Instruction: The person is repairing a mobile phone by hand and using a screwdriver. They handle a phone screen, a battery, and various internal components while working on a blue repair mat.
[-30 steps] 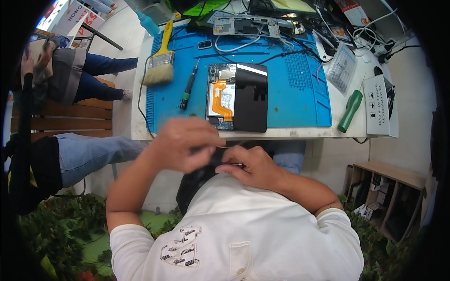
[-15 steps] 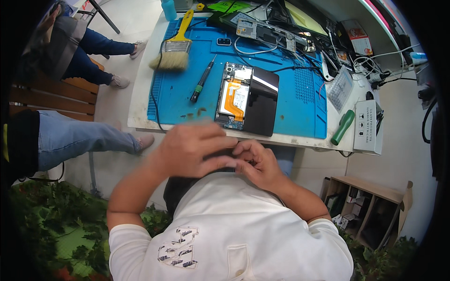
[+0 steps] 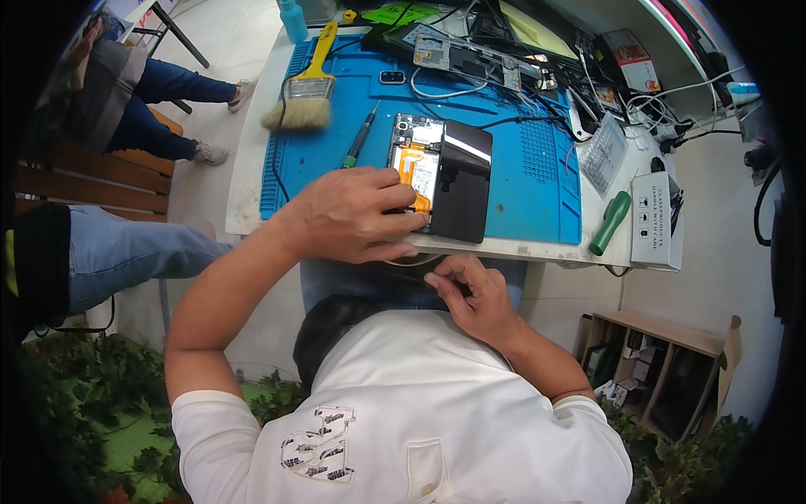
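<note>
Handwork on the opened, black handheld device [image 3: 467,189], flat on the blue textured mat [image 3: 537,212], seems the step. The left hand [image 3: 357,214] bends over its orange ribbon cable [image 3: 408,168], grip hidden; the right hand [image 3: 478,301] half-curls, contents unclear. The next move likely calls for light touch.

A pale tiled floor [image 3: 197,185] runs along the left edge of the worn white tabletop [image 3: 243,202], with a slatted wooden bench [image 3: 84,186] farther out on that side. A plain light wall [image 3: 722,210] rises beyond the right edge. Past the near right corner stands a low wooden shelf unit [image 3: 659,330]; leafy greenery [image 3: 50,378] spreads well out from both near corners. The light is bright.
</note>
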`<state>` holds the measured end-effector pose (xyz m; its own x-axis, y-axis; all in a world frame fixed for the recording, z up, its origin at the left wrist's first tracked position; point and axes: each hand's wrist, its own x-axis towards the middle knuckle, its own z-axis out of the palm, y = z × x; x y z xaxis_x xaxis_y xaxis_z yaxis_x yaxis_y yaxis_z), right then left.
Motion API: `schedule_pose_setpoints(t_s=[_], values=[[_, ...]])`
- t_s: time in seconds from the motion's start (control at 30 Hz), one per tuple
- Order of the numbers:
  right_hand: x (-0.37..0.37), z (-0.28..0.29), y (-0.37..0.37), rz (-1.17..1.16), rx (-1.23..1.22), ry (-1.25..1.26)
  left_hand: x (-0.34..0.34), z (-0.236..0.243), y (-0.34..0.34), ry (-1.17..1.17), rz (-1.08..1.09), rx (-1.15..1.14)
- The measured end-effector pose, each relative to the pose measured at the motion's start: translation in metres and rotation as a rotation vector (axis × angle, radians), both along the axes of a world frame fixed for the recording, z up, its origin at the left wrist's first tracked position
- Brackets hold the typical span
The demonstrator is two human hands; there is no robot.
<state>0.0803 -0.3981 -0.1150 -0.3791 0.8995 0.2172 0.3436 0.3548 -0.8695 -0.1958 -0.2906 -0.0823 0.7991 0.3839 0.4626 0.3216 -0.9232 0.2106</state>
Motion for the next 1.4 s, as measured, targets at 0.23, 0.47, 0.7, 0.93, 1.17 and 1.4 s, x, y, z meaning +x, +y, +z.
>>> schedule_pose_setpoints(t_s=[0.23, 0.47, 0.7, 0.93, 1.17, 1.4], values=[[0.006, 0.009, 0.011, -0.076, 0.227, -0.106, -0.004, 0.012, 0.0, -0.027, -0.096, -0.071], [0.018, 0.008, 0.019, -0.117, 0.296, -0.118, -0.028, 0.022, 0.029, 0.023, 0.729, -0.323], [0.012, 0.02, 0.031, -0.074, 0.45, -0.246, -0.01, 0.015, 0.045, 0.16, 0.884, -0.187], [0.018, 0.015, 0.033, -0.123, 0.469, -0.374, -0.017, 0.011, -0.019, -0.29, 0.419, -0.453], [0.016, 0.016, 0.035, -0.1, 0.486, -0.396, -0.022, -0.011, -0.027, -0.305, 0.274, -0.43], [0.016, 0.015, 0.033, -0.102, 0.5, -0.41, -0.021, -0.019, -0.016, -0.347, 0.251, -0.411]])
